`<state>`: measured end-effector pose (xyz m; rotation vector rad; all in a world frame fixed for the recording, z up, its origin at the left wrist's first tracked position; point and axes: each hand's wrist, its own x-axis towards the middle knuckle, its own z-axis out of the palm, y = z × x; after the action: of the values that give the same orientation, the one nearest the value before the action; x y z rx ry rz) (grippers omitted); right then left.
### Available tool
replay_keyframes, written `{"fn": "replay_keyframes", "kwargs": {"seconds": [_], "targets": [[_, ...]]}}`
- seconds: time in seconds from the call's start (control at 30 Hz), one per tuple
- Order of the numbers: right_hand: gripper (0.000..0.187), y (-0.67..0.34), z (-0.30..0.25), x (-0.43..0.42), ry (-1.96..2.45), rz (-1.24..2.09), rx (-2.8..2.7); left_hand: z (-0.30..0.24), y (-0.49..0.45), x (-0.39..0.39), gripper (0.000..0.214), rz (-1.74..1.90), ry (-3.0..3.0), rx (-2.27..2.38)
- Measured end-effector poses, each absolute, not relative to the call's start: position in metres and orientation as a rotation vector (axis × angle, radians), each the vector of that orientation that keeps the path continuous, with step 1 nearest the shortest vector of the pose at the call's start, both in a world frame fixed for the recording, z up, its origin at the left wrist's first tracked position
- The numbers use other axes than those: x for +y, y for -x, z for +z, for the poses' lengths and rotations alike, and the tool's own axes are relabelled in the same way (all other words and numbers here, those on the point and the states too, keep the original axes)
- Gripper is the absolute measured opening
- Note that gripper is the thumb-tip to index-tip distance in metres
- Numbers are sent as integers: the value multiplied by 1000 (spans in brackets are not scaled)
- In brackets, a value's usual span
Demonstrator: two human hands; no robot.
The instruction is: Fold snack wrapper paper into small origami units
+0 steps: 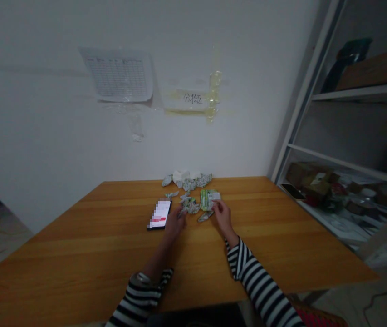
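My left hand (175,221) is at the left edge of a crumpled green-and-white wrapper (190,206), its fingers closed on that edge. My right hand (223,215) pinches the lower right part of a flat green-and-white packet (207,198). A small crumpled wrapper piece (205,216) lies on the table just below the packet, between the hands. Left of my left hand lies a phone (160,213) with a lit screen. Fine detail of the fingertips is blurred in the dim light.
Several crumpled wrappers (189,184) and white pieces (180,176) are heaped at the back of the wooden table (111,236), against the wall. Taped papers (121,75) hang above. A shelf rack (336,154) with boxes stands on the right.
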<state>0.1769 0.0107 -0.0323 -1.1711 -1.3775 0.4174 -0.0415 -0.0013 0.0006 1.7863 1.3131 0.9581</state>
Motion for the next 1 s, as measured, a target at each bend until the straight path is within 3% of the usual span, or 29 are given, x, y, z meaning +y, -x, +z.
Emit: {"fn": "replay_keyframes", "kwargs": {"seconds": [0.1,0.27,0.57,1.0], "targets": [[31,-190,-36,17,1284,276,-1398,-5,42,5,42,1099,-1826,1435],[39,-198,-41,25,1391,155,-1618,-20,36,16,65,1363,-2123,1427],[24,-200,-43,24,1562,56,-1849,-22,38,11,50,1434,-2223,1408],[30,-199,-27,19,1625,-61,-1877,-37,39,21,43,1359,-1959,1342]]}}
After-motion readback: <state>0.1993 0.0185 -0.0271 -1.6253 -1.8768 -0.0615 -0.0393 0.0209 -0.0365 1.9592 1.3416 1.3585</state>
